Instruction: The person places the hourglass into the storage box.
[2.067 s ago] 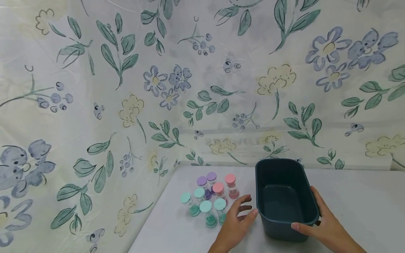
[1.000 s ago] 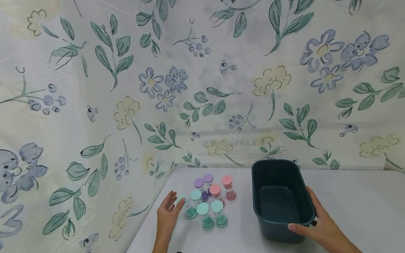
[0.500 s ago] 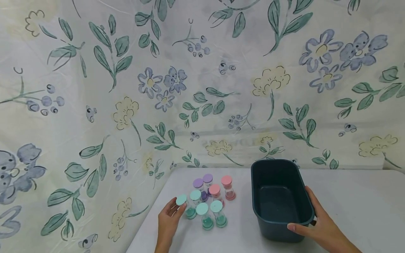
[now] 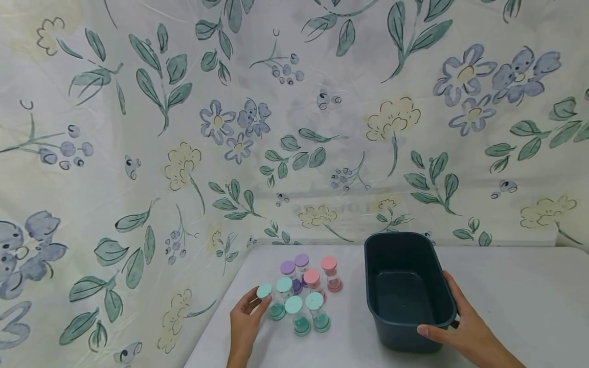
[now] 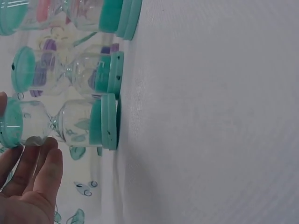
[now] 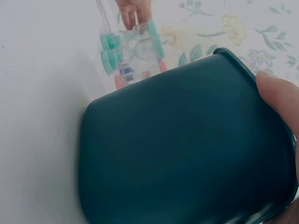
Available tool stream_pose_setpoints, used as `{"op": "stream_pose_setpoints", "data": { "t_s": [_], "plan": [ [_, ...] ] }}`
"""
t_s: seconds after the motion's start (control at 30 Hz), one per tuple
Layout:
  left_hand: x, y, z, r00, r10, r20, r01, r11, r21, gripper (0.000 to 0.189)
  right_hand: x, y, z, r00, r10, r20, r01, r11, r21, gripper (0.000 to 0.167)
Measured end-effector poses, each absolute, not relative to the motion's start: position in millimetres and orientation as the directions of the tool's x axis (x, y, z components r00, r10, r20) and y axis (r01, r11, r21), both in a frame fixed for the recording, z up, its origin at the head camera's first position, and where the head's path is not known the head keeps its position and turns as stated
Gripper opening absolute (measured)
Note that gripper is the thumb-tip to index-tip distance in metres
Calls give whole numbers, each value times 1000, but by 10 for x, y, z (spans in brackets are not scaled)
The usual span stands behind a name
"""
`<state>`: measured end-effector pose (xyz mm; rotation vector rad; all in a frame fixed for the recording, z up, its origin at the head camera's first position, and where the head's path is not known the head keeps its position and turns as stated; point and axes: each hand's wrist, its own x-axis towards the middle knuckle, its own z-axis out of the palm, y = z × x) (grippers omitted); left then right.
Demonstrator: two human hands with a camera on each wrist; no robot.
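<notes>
My left hand [image 4: 246,319] pinches the leftmost teal-capped hourglass [image 4: 277,311] near its top, the thumb on one side and the fingers on the other. In the left wrist view, that hourglass [image 5: 77,123] has teal sand in its lower bulb, and its base is at the table surface. Other teal hourglasses [image 4: 301,322] stand close by on its right. With the thumb over the rim and the fingers round the side, my right hand [image 4: 467,329] grips the near right corner of a dark teal plastic bin [image 4: 405,335]. No contents show inside the bin.
Behind the teal hourglasses stand two purple-capped hourglasses [image 4: 288,268] and two pink-capped hourglasses [image 4: 332,273]. All rest on a white table [image 4: 349,327]. A floral-patterned sheet [image 4: 294,117] hangs behind the table and along its left side.
My left hand has left the bin's left side, swung over to the leftmost teal hourglass and taken hold near its cap. The right hand has stayed on the bin. The view has shifted slightly.
</notes>
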<state>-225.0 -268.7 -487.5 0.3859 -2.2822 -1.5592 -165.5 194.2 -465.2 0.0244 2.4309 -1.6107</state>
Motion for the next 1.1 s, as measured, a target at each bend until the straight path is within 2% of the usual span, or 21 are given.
{"op": "stream_pose_setpoints", "data": {
  "t_s": [0.53, 0.73, 1.1],
  "plan": [
    [-2230, -2751, -4738, -876, -465, 130, -22, 306, 952, 60, -1648, 1927, -4655, -974, -99, -203, 142, 425, -894, 129],
    [-2216, -2742, -4540, -882, -440, 167, 17, 326, 945, 57, -1648, 1932, -4649, -976, -98, -194, 136, 422, -896, 129],
    [-2192, -2691, -4178, -866, -394, 309, 166, 358, 919, 51, -1647, 1939, -4647, -976, -106, -191, 130, 422, -897, 129]
  ]
}}
